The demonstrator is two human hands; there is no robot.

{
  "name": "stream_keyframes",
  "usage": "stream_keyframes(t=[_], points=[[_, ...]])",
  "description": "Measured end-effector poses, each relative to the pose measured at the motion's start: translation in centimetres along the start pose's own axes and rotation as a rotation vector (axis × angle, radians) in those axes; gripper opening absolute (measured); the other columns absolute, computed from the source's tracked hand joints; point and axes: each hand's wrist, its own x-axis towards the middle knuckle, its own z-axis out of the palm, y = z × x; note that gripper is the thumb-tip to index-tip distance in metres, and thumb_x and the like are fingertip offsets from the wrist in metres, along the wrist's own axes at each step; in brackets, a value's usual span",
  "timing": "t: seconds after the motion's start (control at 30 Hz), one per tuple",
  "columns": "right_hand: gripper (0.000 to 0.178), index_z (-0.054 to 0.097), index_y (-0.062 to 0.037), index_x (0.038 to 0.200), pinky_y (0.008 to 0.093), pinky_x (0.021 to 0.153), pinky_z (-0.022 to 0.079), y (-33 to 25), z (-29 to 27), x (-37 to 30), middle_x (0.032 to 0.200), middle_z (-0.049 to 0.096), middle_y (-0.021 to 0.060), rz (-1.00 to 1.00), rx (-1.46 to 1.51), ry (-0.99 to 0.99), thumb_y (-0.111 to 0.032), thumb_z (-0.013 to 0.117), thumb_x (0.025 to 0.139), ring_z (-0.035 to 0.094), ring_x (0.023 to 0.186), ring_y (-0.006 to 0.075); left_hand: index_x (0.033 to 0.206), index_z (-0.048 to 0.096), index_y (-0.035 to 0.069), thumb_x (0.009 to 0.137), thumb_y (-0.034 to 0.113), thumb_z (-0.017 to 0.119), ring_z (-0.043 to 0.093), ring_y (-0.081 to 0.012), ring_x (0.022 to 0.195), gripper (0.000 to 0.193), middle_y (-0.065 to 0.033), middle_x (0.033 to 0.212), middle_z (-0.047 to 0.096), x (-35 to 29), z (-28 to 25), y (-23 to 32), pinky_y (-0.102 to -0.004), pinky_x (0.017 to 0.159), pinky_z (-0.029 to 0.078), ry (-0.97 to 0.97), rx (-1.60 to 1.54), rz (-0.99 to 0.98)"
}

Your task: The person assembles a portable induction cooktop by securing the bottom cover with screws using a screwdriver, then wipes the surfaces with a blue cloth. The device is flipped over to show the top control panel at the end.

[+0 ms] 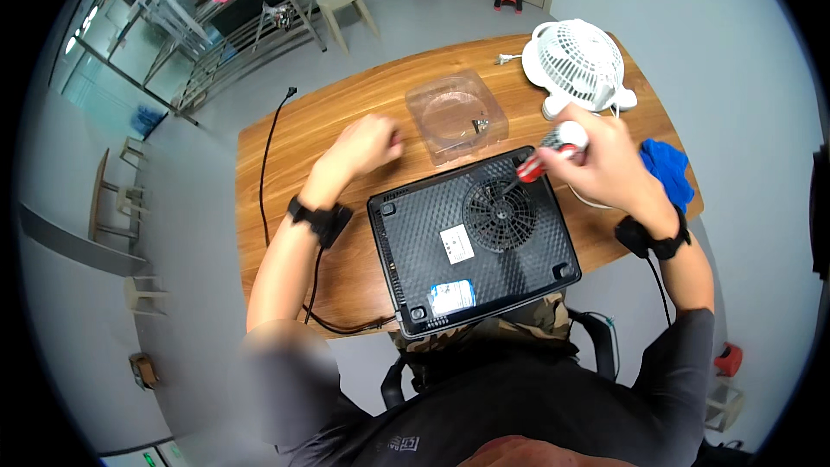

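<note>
Remotely, I had right hand [608,160] clamped on screwdriver [532,168], left hand [367,142] curled, fingers together. Judged step: screw work at black grille [501,216]; next move called for steady tip.

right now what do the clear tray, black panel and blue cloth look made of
Clear tray: glossy plastic, probably; see-through with bright highlights.
Black panel: likely satin moulded plastic, given its repeating pattern.
Blue cloth: matte fabric, apparently, from its soft folds.

Centre: base [415,251] of matt, textured black plastic, with 2 smooth labels [456,244]; screwdriver [568,137], plastic-handled. Upper centre: tray [421,121], clear glossy plastic. Upper right: fan [577,56], smooth plastic. Right: matt cloth [666,171]. Table [294,151]: smooth grained wood.
</note>
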Motion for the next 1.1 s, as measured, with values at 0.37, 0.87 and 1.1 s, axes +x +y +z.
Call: stream_keyframes(t=[0.37,0.87,1.1], points=[[0.022,0.062,-0.0015,0.096,0.0252,0.055,0.047,7.7,-4.4,-2.6,0.069,0.066,0.0052,0.213,-0.217,0.150,-0.012,0.080,0.088,0.060,0.059,0.0095,0.084,0.070,0.006,0.085,0.011,0.070,0.069,-0.0375,0.088,0.005,-0.0163,0.087,0.073,12.4,6.4,-0.4,-0.0485,0.079,0.055,-0.082,-0.007,0.176],[0.023,0.063,-0.0033,0.094,0.0269,0.057,0.050,8.8,-3.3,-2.9,0.071,0.068,0.0053,0.241,-0.239,0.069,-0.015,0.081,0.086,0.065,0.060,0.0131,0.084,0.067,0.005,0.079,0.004,0.071,0.069,-0.0383,0.089,0.007,-0.0166,0.088,0.072,12.9,7.0,1.9,-0.0455,0.076,0.055,-0.072,-0.125,0.184],[0.022,0.063,-0.0019,0.095,0.0273,0.060,0.052,9.2,-3.2,-2.6,0.076,0.070,0.0064,0.247,-0.218,0.073,-0.012,0.081,0.085,0.066,0.064,0.0133,0.086,0.068,0.004,0.079,0.005,0.075,0.070,-0.0380,0.088,0.009,-0.0167,0.087,0.072,13.7,8.4,1.5,-0.0451,0.077,0.056,-0.164,-0.100,0.159]])
